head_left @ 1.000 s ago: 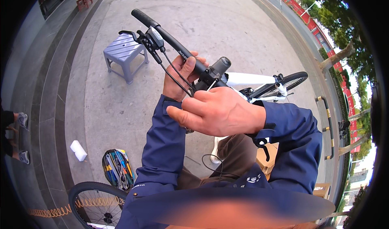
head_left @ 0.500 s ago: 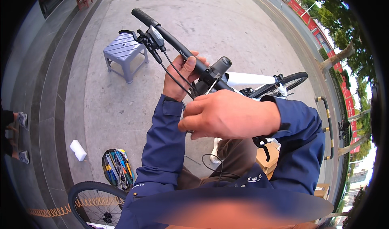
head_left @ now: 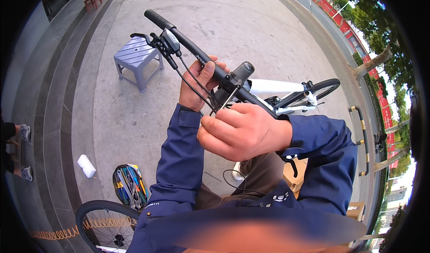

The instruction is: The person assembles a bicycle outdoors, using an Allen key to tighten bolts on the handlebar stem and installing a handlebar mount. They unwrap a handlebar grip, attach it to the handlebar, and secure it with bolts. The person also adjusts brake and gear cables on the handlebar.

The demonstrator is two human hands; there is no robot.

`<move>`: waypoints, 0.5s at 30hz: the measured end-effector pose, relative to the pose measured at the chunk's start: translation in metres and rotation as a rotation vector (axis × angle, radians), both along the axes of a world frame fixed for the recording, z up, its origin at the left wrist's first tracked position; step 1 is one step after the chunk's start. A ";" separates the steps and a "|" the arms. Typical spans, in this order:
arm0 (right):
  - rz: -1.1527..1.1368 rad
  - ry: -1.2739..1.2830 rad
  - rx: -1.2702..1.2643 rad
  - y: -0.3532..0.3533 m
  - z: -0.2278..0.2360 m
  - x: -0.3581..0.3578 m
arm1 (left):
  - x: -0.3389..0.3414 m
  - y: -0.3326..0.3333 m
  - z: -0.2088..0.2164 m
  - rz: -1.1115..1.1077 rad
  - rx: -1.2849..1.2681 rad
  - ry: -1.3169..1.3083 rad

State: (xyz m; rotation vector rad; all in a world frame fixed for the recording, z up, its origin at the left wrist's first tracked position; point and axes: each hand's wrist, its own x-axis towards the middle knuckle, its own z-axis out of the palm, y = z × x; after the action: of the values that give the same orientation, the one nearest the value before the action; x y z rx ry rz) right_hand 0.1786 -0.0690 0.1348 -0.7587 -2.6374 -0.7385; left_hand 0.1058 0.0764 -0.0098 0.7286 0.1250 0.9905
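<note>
A black bicycle handlebar (head_left: 192, 47) slants across the middle, with its brake lever (head_left: 142, 38) and cables on the left. My left hand (head_left: 193, 86) is wrapped round the bar just left of the stem (head_left: 243, 70), thumb on top. My right hand (head_left: 242, 132) is closed round a thin silver hex key (head_left: 230, 98), whose upper end meets the clamp at the front of the stem. The key's lower part is hidden in my fingers. Behind the stem, the white bicycle frame (head_left: 275, 86) leads back to the rear wheel (head_left: 329, 88).
A grey-blue plastic stool (head_left: 138, 58) stands beyond the bar at left. Lower left are an open tool bag (head_left: 130, 186), white foam (head_left: 86, 165) and a loose wheel (head_left: 85, 228). A cardboard box (head_left: 295, 177) lies by my leg. A person's feet (head_left: 26, 134) show at far left.
My right hand has turned and its wrist has come left and slightly down, so more of the hex key shows. My left hand stays on the handlebar, which has barely shifted.
</note>
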 end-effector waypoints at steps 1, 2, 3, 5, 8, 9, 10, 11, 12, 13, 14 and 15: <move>-0.007 -0.008 0.028 -0.001 -0.001 -0.001 | 0.000 0.000 0.001 0.000 0.003 -0.001; -0.003 -0.005 0.017 0.000 -0.001 -0.001 | -0.001 0.000 0.002 0.002 -0.006 0.013; 0.034 0.003 0.020 0.002 0.000 -0.001 | -0.002 -0.001 0.003 0.005 0.002 0.006; -0.039 0.039 -0.215 0.007 0.003 0.002 | -0.002 -0.002 0.006 0.008 -0.019 0.039; -0.076 0.075 -0.414 0.011 0.007 0.006 | -0.003 -0.007 0.007 -0.008 -0.077 0.013; -0.068 -0.004 -0.281 0.010 0.007 0.005 | -0.002 -0.006 0.007 -0.001 -0.067 0.026; -0.059 -0.084 -0.149 0.007 0.005 0.004 | -0.002 -0.005 0.007 -0.001 -0.045 0.019; -0.051 -0.174 -0.028 0.003 0.003 0.002 | -0.002 -0.003 0.007 0.002 -0.043 0.038; -0.034 -0.158 0.068 0.003 0.000 0.000 | -0.002 -0.002 0.006 -0.002 -0.016 0.007; -0.053 -0.168 0.039 0.000 -0.001 0.000 | -0.002 -0.001 0.005 -0.004 -0.008 0.001; -0.076 -0.167 0.015 -0.001 -0.002 -0.002 | -0.002 -0.001 0.005 -0.006 -0.017 0.016; -0.077 -0.131 0.020 -0.002 -0.002 -0.002 | -0.001 -0.001 0.004 -0.004 -0.003 -0.002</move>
State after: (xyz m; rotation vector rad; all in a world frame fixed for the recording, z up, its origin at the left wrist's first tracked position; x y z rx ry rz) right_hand 0.1761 -0.0715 0.1332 -0.8379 -2.7252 -0.8618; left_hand 0.1045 0.0757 -0.0055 0.7246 0.1230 0.9873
